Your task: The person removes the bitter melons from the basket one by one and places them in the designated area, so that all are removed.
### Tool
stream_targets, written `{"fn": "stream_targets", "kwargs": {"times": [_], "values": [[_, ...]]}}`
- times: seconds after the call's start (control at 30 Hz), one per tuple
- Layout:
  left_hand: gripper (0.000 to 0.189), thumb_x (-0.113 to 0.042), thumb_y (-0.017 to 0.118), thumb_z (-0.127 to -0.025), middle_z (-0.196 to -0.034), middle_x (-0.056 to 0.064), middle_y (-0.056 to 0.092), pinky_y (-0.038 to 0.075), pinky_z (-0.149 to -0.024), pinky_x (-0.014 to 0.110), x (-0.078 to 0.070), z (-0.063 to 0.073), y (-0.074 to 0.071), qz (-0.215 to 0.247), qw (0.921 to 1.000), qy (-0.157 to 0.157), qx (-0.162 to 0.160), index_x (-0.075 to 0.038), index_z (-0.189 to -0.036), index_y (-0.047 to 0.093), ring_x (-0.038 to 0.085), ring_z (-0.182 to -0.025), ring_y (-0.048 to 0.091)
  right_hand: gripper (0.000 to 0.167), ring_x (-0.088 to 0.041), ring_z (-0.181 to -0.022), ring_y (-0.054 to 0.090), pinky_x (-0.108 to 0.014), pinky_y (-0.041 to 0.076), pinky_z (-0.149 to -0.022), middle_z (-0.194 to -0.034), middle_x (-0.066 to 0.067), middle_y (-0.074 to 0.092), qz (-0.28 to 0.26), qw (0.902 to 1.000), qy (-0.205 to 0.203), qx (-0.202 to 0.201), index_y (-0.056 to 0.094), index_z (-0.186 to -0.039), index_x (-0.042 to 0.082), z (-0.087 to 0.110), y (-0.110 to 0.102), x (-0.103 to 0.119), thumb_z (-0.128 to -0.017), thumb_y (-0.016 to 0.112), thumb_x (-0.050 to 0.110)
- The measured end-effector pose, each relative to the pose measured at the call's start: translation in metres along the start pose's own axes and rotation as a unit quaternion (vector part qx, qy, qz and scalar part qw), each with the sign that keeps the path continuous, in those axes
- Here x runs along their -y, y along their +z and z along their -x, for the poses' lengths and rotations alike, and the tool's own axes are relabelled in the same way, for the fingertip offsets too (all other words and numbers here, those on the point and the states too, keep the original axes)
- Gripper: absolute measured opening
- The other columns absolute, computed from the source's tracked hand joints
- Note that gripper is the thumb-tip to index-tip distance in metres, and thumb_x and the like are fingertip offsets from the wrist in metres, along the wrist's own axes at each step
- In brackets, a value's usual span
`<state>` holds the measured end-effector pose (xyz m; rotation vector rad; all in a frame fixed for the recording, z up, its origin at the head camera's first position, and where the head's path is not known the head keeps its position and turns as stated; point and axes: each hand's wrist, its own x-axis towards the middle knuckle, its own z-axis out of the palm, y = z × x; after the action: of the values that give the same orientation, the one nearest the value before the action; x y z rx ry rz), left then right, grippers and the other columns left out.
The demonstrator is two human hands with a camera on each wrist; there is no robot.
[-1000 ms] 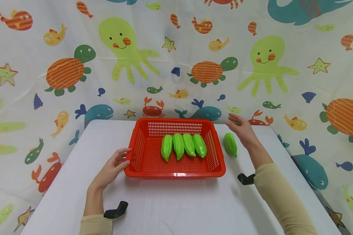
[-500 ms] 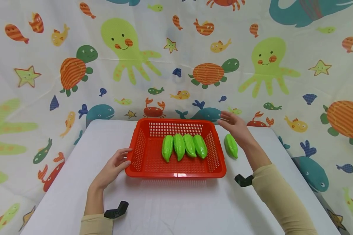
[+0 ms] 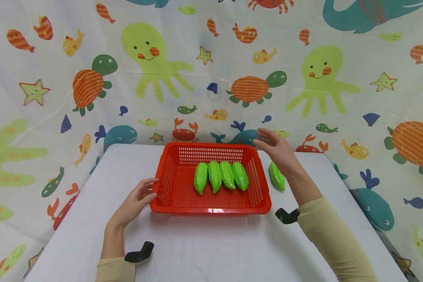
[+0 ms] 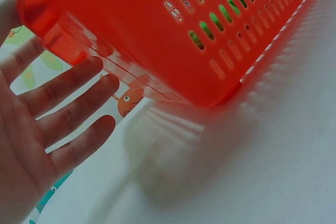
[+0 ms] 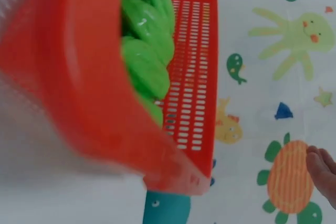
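A red slotted plastic basket stands on the white-covered table. In it, several glossy green ridged vegetables with pointed ends lie side by side, right of the middle. My left hand is at the basket's left side, its fingertips right at the rim; the left wrist view shows those fingers straight and spread along the wall. Over the back right corner of the basket hovers my right hand, fingers extended, nothing in it. Below its wrist, one more green vegetable lies outside the basket, partly hidden.
The white tabletop stretches in front of the basket and to both sides. A white curtain printed with sea animals hangs directly behind the table. Each wrist wears a black camera mount.
My right hand has moved left and slightly away from me, from above the loose vegetable to the basket's back right corner. The left hand and basket stay put.
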<state>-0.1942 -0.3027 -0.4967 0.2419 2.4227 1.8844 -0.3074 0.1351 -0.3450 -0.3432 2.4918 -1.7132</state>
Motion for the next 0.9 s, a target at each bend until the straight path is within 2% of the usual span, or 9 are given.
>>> {"fn": "stream_targets", "kwargs": {"times": [0.23,0.47,0.7,0.9], "values": [[0.055,-0.031,0.063,-0.095,-0.144,0.012,0.044,0.052,-0.093,0.043,-0.001,0.0,0.0,0.0,1.0,-0.006,0.002,-0.02,-0.145,0.04,0.036,-0.127,0.048,0.065,-0.022,-0.136,0.041,-0.052,0.03,-0.113,-0.148,-0.003,0.044,-0.036,0.999,-0.012,-0.022,0.041,-0.148,0.021,-0.003,0.012,0.011,-0.092,0.066,0.043],[0.055,-0.031,0.063,-0.095,-0.144,0.013,0.044,0.052,-0.093,0.043,-0.001,-0.002,0.0,-0.002,1.0,-0.001,0.006,-0.02,-0.144,0.041,0.037,-0.127,0.049,0.062,-0.022,-0.136,0.041,-0.047,0.03,-0.114,-0.148,-0.003,0.044,-0.062,0.9978,-0.009,-0.022,0.042,-0.147,0.02,-0.011,0.025,0.012,-0.093,0.066,0.04],[0.054,-0.029,0.062,-0.096,-0.145,0.014,0.043,0.051,-0.094,0.046,-0.001,-0.002,-0.001,-0.003,1.0,0.0,0.009,-0.02,-0.144,0.04,0.038,-0.127,0.048,0.061,-0.021,-0.134,0.043,-0.045,0.031,-0.113,-0.145,-0.001,0.048,-0.073,0.997,-0.014,-0.022,0.045,-0.146,0.022,-0.025,0.037,0.016,-0.092,0.068,0.039],[0.054,-0.03,0.062,-0.096,-0.145,0.014,0.043,0.051,-0.094,0.044,-0.001,-0.002,-0.001,-0.003,1.0,-0.003,0.008,-0.02,-0.145,0.04,0.038,-0.128,0.048,0.061,-0.021,-0.133,0.044,-0.046,0.033,-0.112,-0.143,0.0,0.049,-0.06,0.9979,-0.018,-0.018,0.047,-0.144,0.023,-0.037,0.049,0.022,-0.091,0.068,0.041]]}}
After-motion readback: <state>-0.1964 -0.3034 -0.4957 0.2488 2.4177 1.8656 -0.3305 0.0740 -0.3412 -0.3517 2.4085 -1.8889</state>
